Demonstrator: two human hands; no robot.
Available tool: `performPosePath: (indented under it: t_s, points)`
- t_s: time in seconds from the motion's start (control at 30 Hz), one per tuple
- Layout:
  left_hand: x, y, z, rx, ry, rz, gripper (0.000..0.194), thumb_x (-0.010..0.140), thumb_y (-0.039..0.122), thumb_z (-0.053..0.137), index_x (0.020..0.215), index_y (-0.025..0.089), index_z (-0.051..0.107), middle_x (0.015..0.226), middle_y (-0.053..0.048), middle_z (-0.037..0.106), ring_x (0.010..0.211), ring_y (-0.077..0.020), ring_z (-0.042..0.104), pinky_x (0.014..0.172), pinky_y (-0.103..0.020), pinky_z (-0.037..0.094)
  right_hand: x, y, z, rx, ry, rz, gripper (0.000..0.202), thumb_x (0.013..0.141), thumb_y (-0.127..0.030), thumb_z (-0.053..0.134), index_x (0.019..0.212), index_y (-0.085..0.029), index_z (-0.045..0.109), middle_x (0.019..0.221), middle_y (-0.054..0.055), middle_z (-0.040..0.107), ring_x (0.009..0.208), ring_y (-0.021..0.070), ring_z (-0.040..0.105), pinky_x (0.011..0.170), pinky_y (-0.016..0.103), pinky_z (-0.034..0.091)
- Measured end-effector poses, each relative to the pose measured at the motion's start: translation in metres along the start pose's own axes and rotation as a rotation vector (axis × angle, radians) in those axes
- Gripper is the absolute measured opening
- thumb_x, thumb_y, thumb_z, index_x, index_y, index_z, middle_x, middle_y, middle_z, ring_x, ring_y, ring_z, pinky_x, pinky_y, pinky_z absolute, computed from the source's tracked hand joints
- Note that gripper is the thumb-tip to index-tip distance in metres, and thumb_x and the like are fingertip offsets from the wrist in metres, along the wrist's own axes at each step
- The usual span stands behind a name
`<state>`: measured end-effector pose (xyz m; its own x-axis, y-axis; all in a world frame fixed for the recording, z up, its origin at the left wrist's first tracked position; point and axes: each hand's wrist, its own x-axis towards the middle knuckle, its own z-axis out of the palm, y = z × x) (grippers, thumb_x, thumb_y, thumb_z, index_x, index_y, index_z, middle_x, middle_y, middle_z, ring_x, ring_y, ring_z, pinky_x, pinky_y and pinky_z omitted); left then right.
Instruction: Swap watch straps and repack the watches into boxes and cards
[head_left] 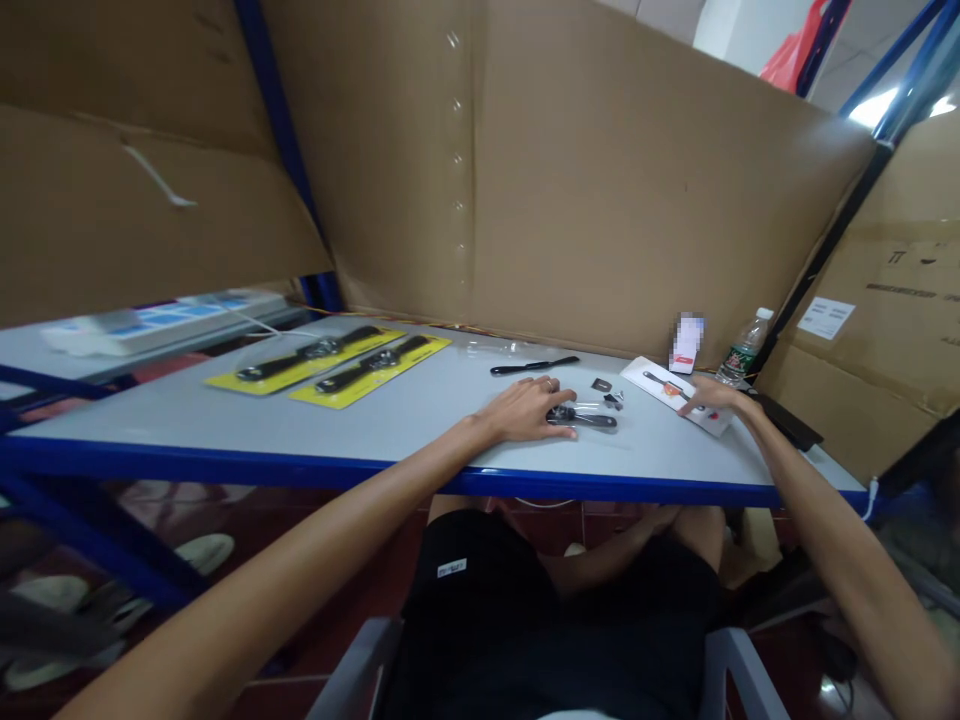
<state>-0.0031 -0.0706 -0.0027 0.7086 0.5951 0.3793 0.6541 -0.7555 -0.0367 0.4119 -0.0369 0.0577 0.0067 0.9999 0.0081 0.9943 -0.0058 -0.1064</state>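
Observation:
My left hand (529,408) lies on the table, its thumb and fingers closed around one end of a black-handled tool (592,420) in clear plastic. Its other end is hidden under the hand. My right hand (709,393) grips a white printed card or flat box (637,372) with a picture of a black and orange tool. Behind my left hand lies a long black handle-like piece (534,366). Small dark pieces, including a flat plate with a slot (601,384) and a black bit (613,400), rest between my hands.
Two yellow-backed packs with black tools, the nearer one (371,370) and the farther one (307,355), lie at left. A water bottle (742,348), a small upright box (685,345) and a dark flat object (787,420) are at right. Cardboard walls (600,180) enclose the table (420,430).

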Motion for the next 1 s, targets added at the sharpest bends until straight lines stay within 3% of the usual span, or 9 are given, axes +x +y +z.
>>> performPosePath:
  t_s: [0.13, 0.2, 0.27, 0.33, 0.4, 0.63, 0.73, 0.87, 1.0]
  points:
    - [0.0, 0.001, 0.001, -0.042, 0.033, -0.01, 0.071, 0.087, 0.081, 0.051, 0.128, 0.025, 0.064, 0.111, -0.011, 0.066, 0.1, -0.0304, 0.064, 0.09, -0.041, 0.046, -0.058, -0.003, 0.008, -0.308, 0.222, 0.005, 0.037, 0.094, -0.026, 0.063, 0.129, -0.016, 0.065, 0.116, 0.016, 0.071, 0.105, 0.0296, 0.067, 0.086, 0.035, 0.049]
    - [0.001, 0.002, 0.0, -0.037, 0.029, -0.012, 0.07, 0.087, 0.081, 0.051, 0.127, 0.025, 0.065, 0.112, -0.011, 0.066, 0.1, -0.0304, 0.065, 0.089, -0.04, 0.047, -0.082, -0.01, 0.023, -0.448, 0.224, -0.026, 0.034, 0.101, -0.019, 0.047, 0.132, -0.015, 0.062, 0.12, 0.02, 0.069, 0.107, 0.0307, 0.067, 0.087, 0.038, 0.048]
    - [0.001, 0.003, -0.002, -0.015, 0.015, -0.012, 0.071, 0.087, 0.08, 0.052, 0.129, 0.025, 0.063, 0.113, -0.012, 0.066, 0.101, -0.0306, 0.065, 0.089, -0.04, 0.047, -0.098, -0.016, 0.038, -0.489, 0.211, -0.02, 0.036, 0.106, -0.026, 0.039, 0.129, -0.013, 0.063, 0.12, 0.021, 0.068, 0.114, 0.0324, 0.063, 0.087, 0.039, 0.048]
    - [0.002, 0.003, -0.002, 0.007, 0.008, -0.015, 0.072, 0.086, 0.081, 0.053, 0.131, 0.025, 0.062, 0.114, -0.012, 0.066, 0.103, -0.0307, 0.066, 0.09, -0.04, 0.048, -0.105, -0.016, 0.049, -0.445, 0.172, -0.014, 0.046, 0.108, -0.042, 0.034, 0.123, -0.015, 0.067, 0.117, 0.021, 0.068, 0.113, 0.0326, 0.063, 0.085, 0.039, 0.048]
    - [0.002, 0.002, -0.001, 0.021, 0.008, -0.018, 0.074, 0.086, 0.081, 0.053, 0.132, 0.024, 0.061, 0.115, -0.012, 0.066, 0.104, -0.0308, 0.066, 0.091, -0.04, 0.048, -0.108, -0.012, 0.057, -0.415, 0.185, 0.001, 0.051, 0.108, -0.048, 0.032, 0.119, -0.016, 0.07, 0.118, 0.02, 0.069, 0.113, 0.0328, 0.062, 0.086, 0.04, 0.047]
    - [0.001, -0.005, -0.007, 0.064, 0.089, -0.076, 0.074, 0.087, 0.077, 0.057, 0.138, 0.024, 0.058, 0.122, -0.013, 0.064, 0.112, -0.0313, 0.062, 0.097, -0.042, 0.047, -0.118, -0.004, 0.078, -0.323, 0.498, 0.064, 0.045, 0.107, -0.039, 0.034, 0.131, -0.015, 0.064, 0.115, 0.019, 0.07, 0.104, 0.033, 0.063, 0.081, 0.04, 0.045]
    - [0.008, -0.027, -0.027, 0.104, 0.147, -0.203, 0.072, 0.09, 0.074, 0.055, 0.141, 0.023, 0.057, 0.125, -0.015, 0.062, 0.114, -0.0317, 0.06, 0.098, -0.042, 0.046, -0.121, -0.007, 0.08, -0.297, 0.529, 0.071, 0.046, 0.107, -0.039, 0.034, 0.128, -0.012, 0.065, 0.115, 0.02, 0.069, 0.103, 0.0341, 0.061, 0.08, 0.041, 0.044]
    - [0.035, -0.081, -0.05, 0.198, 0.141, -0.36, 0.072, 0.093, 0.075, 0.047, 0.146, 0.026, 0.054, 0.127, -0.016, 0.059, 0.122, -0.0338, 0.054, 0.102, -0.044, 0.042, -0.12, -0.008, 0.08, -0.261, 0.527, 0.057, 0.046, 0.107, -0.041, 0.036, 0.129, -0.012, 0.065, 0.116, 0.022, 0.067, 0.105, 0.0337, 0.06, 0.083, 0.042, 0.043]
    - [0.057, -0.126, -0.027, 0.196, -0.06, -0.527, 0.073, 0.094, 0.077, 0.039, 0.152, 0.034, 0.049, 0.135, -0.016, 0.057, 0.128, -0.0366, 0.051, 0.107, -0.051, 0.038, -0.121, -0.01, 0.079, -0.263, 0.527, 0.056, 0.047, 0.107, -0.041, 0.035, 0.127, -0.011, 0.065, 0.115, 0.021, 0.067, 0.105, 0.0331, 0.059, 0.084, 0.042, 0.044]
